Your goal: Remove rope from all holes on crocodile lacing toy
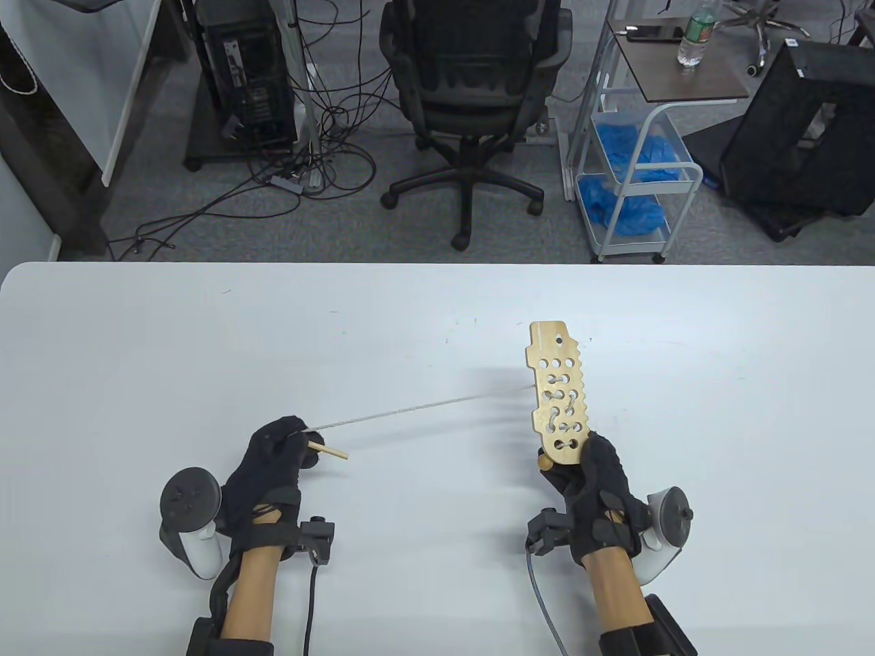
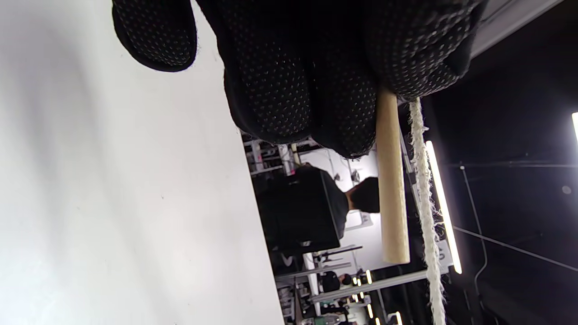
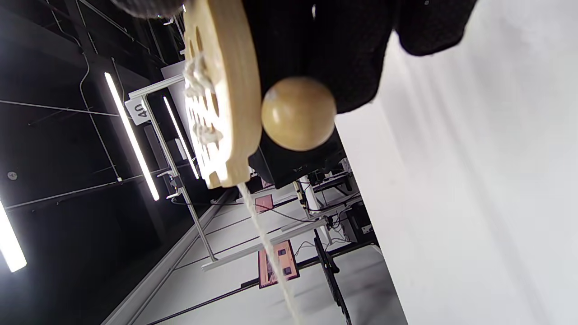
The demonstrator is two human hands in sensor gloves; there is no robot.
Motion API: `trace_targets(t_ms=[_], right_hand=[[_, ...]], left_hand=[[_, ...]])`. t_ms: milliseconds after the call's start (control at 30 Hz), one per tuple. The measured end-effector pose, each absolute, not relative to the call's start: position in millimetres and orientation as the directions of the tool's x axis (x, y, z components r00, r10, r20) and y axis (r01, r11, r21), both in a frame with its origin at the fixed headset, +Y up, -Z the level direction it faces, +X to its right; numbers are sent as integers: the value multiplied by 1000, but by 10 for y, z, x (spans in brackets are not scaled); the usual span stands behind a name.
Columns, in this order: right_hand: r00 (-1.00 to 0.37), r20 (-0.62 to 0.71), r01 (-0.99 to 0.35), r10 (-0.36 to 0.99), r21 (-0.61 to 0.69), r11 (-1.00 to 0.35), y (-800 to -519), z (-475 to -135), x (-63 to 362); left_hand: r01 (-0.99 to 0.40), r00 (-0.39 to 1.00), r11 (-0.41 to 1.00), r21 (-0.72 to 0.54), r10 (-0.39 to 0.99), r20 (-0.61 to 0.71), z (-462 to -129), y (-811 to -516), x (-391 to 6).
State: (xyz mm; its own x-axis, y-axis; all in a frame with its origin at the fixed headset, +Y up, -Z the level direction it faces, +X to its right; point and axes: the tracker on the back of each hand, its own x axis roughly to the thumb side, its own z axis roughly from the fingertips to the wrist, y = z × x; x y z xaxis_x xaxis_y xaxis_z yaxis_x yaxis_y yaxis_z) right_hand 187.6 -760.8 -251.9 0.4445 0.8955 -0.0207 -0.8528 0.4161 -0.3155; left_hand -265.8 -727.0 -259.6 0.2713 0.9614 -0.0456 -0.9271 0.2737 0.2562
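Table view, crocodile toy: we see it raised above the table, right of centre.
Rope: laced through several holes, running taut leftward.
Right hand: grips the toy's near end.
Left hand: closed around the rope and its wooden needle.

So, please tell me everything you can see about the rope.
The rope is thin, whitish and frayed, like cotton cord. It runs taut above the table from the left hand, which grips it beside a wooden stick, to the wooden crocodile board in the right hand. It is still laced through several holes.
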Motion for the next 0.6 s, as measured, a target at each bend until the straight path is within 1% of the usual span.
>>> trace_targets(t_ms=[133, 267, 433, 600], right_hand=[[465, -27, -855, 885, -272, 441, -7595, -2516, 1818], [434, -28, -874, 900, -254, 414, -7583, -2525, 1786], [434, -24, -884, 900, -204, 421, -7550, -2532, 1724], [357, -23, -927, 934, -127, 352, -7523, -2532, 1593]], left_hand=[[-930, 276, 276, 244, 961, -36, -2602, -7265, -2609], [-939, 259, 258, 228, 965, -25, -2604, -7266, -2551], [-939, 276, 270, 212, 961, 0, -2604, -7266, -2457], [-947, 289, 281, 156, 957, 32, -2603, -7263, -2306]])
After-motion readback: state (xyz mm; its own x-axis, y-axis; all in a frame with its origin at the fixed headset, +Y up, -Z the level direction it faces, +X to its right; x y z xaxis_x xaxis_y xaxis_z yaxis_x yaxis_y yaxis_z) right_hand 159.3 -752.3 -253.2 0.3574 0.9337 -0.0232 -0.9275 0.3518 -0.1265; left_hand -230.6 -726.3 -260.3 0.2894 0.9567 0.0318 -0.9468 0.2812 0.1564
